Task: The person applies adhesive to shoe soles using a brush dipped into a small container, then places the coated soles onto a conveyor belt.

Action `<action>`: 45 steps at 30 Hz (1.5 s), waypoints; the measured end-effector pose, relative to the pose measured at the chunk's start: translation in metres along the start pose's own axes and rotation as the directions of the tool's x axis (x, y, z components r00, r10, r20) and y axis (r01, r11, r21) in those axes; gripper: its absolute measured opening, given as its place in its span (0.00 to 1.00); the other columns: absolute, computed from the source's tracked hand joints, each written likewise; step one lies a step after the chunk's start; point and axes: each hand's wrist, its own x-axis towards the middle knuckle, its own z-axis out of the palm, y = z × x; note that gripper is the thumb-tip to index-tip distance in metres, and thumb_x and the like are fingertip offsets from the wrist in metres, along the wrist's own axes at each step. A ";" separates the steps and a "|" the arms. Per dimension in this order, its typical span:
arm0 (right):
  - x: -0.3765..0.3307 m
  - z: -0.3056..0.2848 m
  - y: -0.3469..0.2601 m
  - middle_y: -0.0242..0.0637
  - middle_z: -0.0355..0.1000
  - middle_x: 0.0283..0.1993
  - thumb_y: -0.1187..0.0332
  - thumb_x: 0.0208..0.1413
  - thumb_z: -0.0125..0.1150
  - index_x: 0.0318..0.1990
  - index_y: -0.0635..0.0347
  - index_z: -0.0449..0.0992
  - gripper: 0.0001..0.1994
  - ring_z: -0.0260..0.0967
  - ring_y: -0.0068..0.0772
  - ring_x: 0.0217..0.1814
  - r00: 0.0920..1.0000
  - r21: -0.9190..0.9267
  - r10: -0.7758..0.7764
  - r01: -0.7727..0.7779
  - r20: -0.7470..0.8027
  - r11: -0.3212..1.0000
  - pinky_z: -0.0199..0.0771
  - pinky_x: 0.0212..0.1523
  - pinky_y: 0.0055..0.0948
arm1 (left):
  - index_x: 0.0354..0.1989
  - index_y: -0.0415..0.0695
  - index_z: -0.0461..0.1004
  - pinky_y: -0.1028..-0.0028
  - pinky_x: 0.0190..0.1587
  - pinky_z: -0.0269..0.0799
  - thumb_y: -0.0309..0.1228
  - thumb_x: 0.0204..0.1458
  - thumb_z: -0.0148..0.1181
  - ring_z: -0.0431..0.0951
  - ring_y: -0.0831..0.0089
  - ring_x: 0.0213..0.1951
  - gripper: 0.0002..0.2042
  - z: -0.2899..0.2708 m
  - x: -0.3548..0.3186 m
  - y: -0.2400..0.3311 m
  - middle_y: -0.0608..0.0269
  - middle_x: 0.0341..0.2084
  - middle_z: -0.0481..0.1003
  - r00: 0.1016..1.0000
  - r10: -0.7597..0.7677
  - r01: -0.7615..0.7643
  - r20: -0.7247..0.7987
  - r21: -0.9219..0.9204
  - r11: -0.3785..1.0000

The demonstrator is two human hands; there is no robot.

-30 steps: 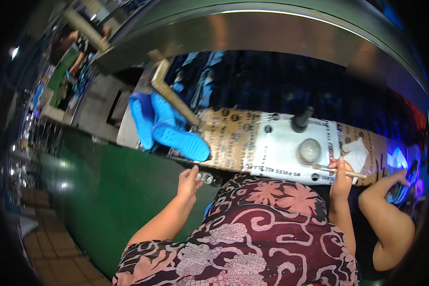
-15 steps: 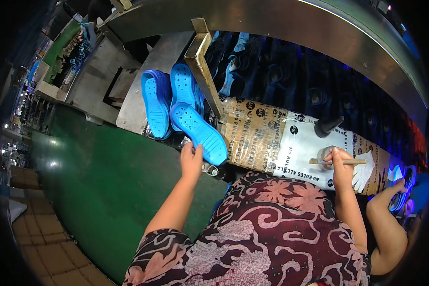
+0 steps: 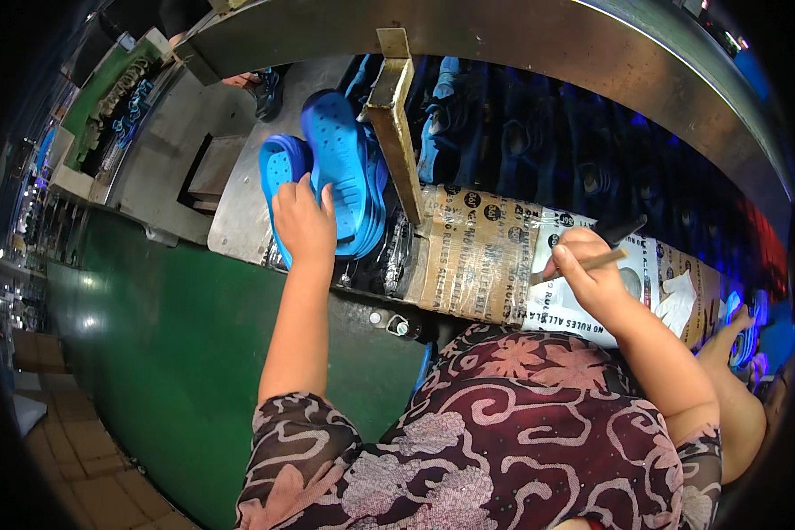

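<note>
My left hand (image 3: pixel 305 221) is over blue shoe soles at the left end of the bench, its fingers and thumb apart. The fingertips reach the left sole stack (image 3: pixel 284 163), partly covered by the hand. Beside the thumb lies the right sole stack (image 3: pixel 337 172), its top sole dotted with holes and blurred at the far end. My right hand (image 3: pixel 587 274) is closed around a brush (image 3: pixel 605 260) with a pale wooden handle, above the taped white covering (image 3: pixel 561 322). Behind that hand, a round container (image 3: pixel 632 283) and a black cone-shaped thing (image 3: pixel 625 231) show in part.
An upright metal bracket (image 3: pixel 392 132) stands right of the soles. Dark racks with blue shoe parts (image 3: pixel 521 141) run behind the bench. A white glove (image 3: pixel 677 305) lies at right, near another person's arm (image 3: pixel 729 349). Small bottles (image 3: pixel 402 327) stand below the bench edge.
My left hand has let go of the single sole, now on the right stack, and moved left and up to the left stack. My right hand has moved left and up with the brush.
</note>
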 end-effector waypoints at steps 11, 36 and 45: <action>0.078 0.083 -0.019 0.40 0.73 0.40 0.71 0.53 0.54 0.50 0.52 0.73 0.16 0.71 0.38 0.41 0.908 0.161 0.124 -0.202 0.400 0.966 0.71 0.44 0.35 | 0.61 0.38 0.59 0.60 0.57 0.58 0.41 0.44 0.68 0.64 0.54 0.54 0.37 -0.014 0.006 -0.054 0.47 0.49 0.68 0.903 -0.397 0.313 -0.166 -0.378 0.871; 0.158 0.224 0.002 0.55 0.71 0.41 0.34 0.45 0.55 0.64 0.77 0.41 0.56 0.69 0.38 0.24 0.621 -0.017 0.557 -0.659 0.552 0.752 0.70 0.23 0.33 | 0.65 0.37 0.52 0.65 0.61 0.56 0.46 0.48 0.64 0.64 0.61 0.58 0.41 0.029 -0.036 -0.124 0.53 0.58 0.63 0.562 -0.030 0.825 0.827 -0.563 -0.053; 0.054 0.159 0.019 0.63 0.59 0.60 0.36 0.39 0.64 0.63 0.77 0.48 0.56 0.60 0.55 0.62 0.665 -0.003 0.248 -0.347 0.705 0.938 0.59 0.61 0.35 | 0.61 0.32 0.54 0.63 0.62 0.54 0.45 0.51 0.59 0.60 0.61 0.59 0.37 -0.080 -0.195 -0.011 0.51 0.59 0.59 0.606 -0.254 0.774 0.754 -0.632 -0.029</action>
